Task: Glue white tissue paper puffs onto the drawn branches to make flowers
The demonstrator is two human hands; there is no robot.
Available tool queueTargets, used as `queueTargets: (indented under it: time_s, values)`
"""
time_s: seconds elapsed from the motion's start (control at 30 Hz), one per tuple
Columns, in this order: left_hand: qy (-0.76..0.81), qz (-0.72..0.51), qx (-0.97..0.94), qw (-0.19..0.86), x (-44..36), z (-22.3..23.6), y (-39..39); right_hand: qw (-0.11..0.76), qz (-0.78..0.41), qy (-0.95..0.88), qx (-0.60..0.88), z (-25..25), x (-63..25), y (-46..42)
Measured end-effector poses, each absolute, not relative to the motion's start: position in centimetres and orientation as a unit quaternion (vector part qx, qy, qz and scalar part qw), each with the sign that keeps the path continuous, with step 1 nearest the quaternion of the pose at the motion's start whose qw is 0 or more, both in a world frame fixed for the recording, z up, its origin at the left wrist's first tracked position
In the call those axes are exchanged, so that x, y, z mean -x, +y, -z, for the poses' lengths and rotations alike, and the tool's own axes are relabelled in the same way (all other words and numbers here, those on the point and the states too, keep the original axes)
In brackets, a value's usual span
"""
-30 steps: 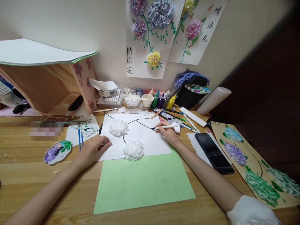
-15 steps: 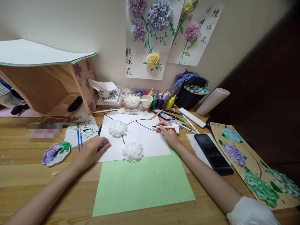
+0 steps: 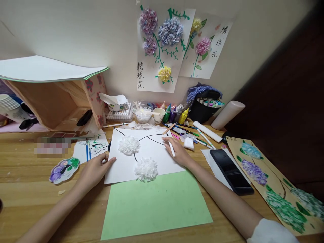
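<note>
My right hand [image 3: 177, 152] is closed on a white marker [image 3: 172, 149], its black tip pointing away from me near the paper's far right edge. Thin black branch lines run over the white paper [image 3: 118, 172]. Two white ruffled paper flowers [image 3: 129, 145] sit on it, one at the left and one at the near edge. My left hand [image 3: 97, 166] rests at the paper's left edge, thumb on the sheet and fingers curled round a small white piece I cannot make out. A green sheet [image 3: 157, 209] lies partly under the white paper.
A paint palette [image 3: 64, 170] and two blue brushes [image 3: 88, 151] lie left. Behind the paper stand a paper cup [image 3: 159, 115], paint bottles [image 3: 174, 114] and scattered pens [image 3: 188, 130]. A phone [image 3: 231, 172] and a flower picture [image 3: 278, 175] lie right.
My right hand has lifted the marker off the line and turned it, tip now away from me. The curved line has grown longer to the right. The camera view has tilted up slightly.
</note>
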State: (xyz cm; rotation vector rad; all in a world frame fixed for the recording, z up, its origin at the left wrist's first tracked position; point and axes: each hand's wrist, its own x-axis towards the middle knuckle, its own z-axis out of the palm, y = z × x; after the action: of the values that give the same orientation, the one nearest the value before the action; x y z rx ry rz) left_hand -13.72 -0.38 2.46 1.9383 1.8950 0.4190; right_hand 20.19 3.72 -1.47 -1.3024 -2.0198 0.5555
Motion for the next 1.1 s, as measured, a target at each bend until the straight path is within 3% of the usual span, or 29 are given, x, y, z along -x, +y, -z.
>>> queueTargets:
  time_s: [0.17, 0.5, 0.63, 0.77, 0.9, 1.03, 1.1]
  values:
    - [0.64, -0.13, -0.687, 0.32, 15.3, -3.5, 0.1, 0.319, -0.214, -0.774, 0.504, 1.8, -20.4, 4.2]
    - [0.621, -0.089, -0.688, 0.365, 17.4, -3.8, 0.3, 0.301, -0.158, -0.803, 0.49, 1.2, -20.5, 4.9]
    - [0.641, -0.05, -0.674, 0.364, 17.0, -3.6, 0.4, 0.237, -0.157, -0.853, 0.438, 0.6, -18.7, 5.6]
    - [0.646, -0.04, -0.681, 0.344, 17.1, -3.3, 0.4, 0.191, -0.126, -0.839, 0.494, 0.7, -18.0, 7.1]
    - [0.7, -0.064, -0.659, 0.267, 17.5, -4.1, 0.0, 0.28, -0.131, -0.806, 0.505, -0.1, -19.0, 6.5]
    - [0.727, -0.253, -0.633, 0.083, 16.3, -5.6, -0.3, 0.429, -0.217, -0.757, 0.442, -2.0, -19.3, 3.5]
    - [0.663, -0.319, -0.672, 0.082, 14.2, -6.1, -0.4, 0.463, -0.307, -0.721, 0.415, -3.0, -19.0, 2.0]
